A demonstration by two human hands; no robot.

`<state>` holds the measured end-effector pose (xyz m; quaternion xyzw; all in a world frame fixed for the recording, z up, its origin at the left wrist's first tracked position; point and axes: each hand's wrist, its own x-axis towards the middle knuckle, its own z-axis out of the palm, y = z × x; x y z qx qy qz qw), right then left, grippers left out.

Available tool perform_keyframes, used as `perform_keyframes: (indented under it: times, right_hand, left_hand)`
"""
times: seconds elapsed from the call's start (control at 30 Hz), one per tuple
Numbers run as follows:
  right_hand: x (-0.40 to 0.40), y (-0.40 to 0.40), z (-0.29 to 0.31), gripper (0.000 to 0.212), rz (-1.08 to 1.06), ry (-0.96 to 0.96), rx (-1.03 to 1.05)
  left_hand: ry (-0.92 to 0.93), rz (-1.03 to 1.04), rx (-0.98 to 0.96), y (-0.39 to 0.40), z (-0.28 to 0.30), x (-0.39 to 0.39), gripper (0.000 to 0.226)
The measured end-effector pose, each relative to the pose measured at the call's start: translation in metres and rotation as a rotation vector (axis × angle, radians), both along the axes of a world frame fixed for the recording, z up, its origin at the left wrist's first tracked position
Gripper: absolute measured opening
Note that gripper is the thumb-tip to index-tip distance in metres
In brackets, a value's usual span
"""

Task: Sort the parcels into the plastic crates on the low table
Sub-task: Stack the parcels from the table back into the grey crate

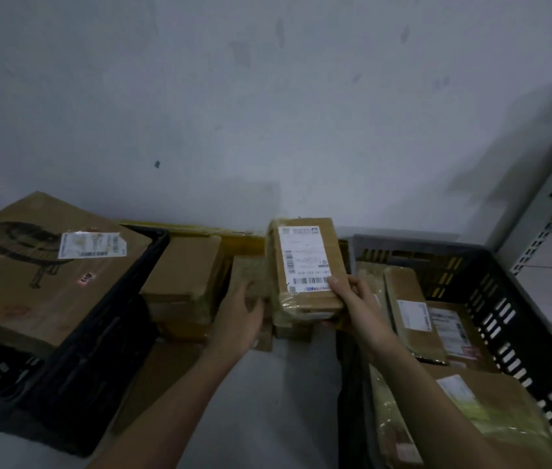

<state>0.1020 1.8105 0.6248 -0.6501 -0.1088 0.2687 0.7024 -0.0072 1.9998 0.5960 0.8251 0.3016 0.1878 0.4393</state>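
Gripping a labelled parcel (306, 265) upright, the right hand (357, 304) holds it; the left hand (239, 318) seemingly clasps a smaller box (250, 279) between the crates (504, 299).

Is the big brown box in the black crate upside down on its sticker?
No, the white label shows on top of the big brown cardboard box in the black plastic crate.
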Motion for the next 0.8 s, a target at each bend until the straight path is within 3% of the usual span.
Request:
perform_keyframes:
  times: [0.07,0.2,0.37,0.6,0.8]
  right_hand:
    - [0.010,-0.016,0.009,0.048,-0.059,-0.013,0.037]
    - [0.032,-0.057,0.014,0.041,-0.189,-0.089,0.026]
    - [0.061,-0.118,0.014,0.050,-0.354,-0.122,-0.032]
    - [0.096,-0.189,-0.005,0.054,-0.580,-0.174,-0.257]
    - [0.115,-0.215,-0.031,0.056,-0.579,-0.261,-0.510]
  left_hand:
    - [-0.005,-0.139,-0.049,-0.024,0.003,0.016,0.038]
    - [0.028,-0.318,0.039,-0.073,0.004,0.048,0.034]
    - [0.112,-0.483,0.023,-0.134,-0.004,0.078,0.054]
    - [0.293,-0.388,0.091,-0.165,-0.024,0.105,0.085]
    - [0.336,-0.278,0.175,-0.166,-0.037,0.109,0.097]
